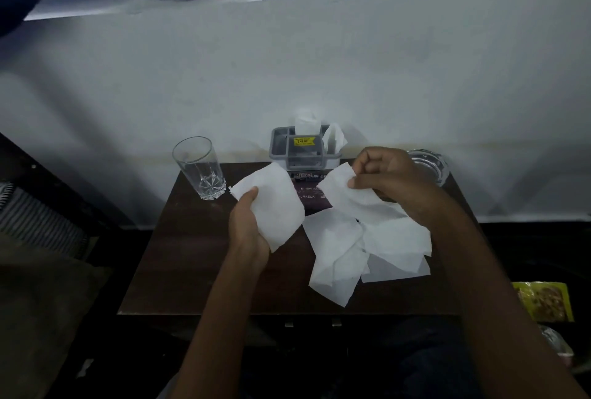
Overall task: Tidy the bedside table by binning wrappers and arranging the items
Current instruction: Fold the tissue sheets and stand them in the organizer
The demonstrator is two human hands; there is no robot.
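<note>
Each grip pinching a tissue: left hand [248, 232] sheet [271, 206] upright, right hand [388, 179] sheet [351, 198] slanting tableward.

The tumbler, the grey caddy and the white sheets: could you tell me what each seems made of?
Tumbler: clear glass, see-through with a cut, faceted base. Grey caddy: likely matte moulded plastic, with dividers. White sheets: thin tissue paper, creased and limp.

Dark card [311, 198] at 12 o'clock on the worktop [192, 254]: mostly covered by tissues [339, 248], print too small to read. Glass dish [428, 163] at 2 o'clock half hidden behind right hand [383, 174]. Yellow packet [543, 301] at 4 o'clock blurred.
</note>
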